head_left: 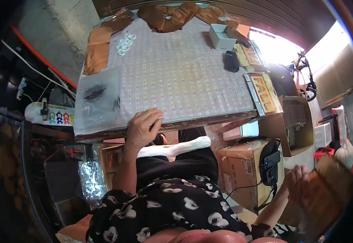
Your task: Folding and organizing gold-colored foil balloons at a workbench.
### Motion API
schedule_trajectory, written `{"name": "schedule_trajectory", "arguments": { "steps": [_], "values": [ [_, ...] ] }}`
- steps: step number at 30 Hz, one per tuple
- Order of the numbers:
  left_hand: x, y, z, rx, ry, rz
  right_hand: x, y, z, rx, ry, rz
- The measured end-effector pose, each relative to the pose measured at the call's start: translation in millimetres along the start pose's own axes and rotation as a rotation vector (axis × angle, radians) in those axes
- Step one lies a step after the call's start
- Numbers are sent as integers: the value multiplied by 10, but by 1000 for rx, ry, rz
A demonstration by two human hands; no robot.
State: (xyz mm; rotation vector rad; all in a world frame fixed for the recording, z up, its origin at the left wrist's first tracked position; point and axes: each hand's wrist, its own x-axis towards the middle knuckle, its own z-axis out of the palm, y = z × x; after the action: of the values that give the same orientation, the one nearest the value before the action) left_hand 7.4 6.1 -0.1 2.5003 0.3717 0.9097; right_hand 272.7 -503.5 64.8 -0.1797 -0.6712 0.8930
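My left hand (144, 126) rests on the near edge of the table (184, 115), its fingers laid over the patterned cover with nothing in them. Out at the lower right, my right hand (299, 182) is blurred, its fingers closed at the edge of a brown paper-like piece (324, 198). That piece is smeared too, and its exact kind is unclear. A long white cloth roll (172, 148) lies across my lap, just below the table edge. Beside my left hand, a clear plastic sheet or bag (99, 117) with dark thin strands in it covers the table's left corner.
White rings (126, 43) lie at the far left of the table, brown paper (164, 18) along its back rim. At the right stand a white box (222, 37), a black object (231, 61) and yellow packages (263, 95). Cardboard boxes (241, 174) and a cable flank my right side.
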Motion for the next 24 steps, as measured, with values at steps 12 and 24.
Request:
{"name": "schedule_trajectory", "arguments": {
  "steps": [12,24],
  "values": [
    [28,28,-5,-9,-44,-37,1519,-383,-422,-1946,745,-517],
    [64,45,31,9,-75,-95,2955,173,-1963,-2843,-80,-282]
  ]
}}
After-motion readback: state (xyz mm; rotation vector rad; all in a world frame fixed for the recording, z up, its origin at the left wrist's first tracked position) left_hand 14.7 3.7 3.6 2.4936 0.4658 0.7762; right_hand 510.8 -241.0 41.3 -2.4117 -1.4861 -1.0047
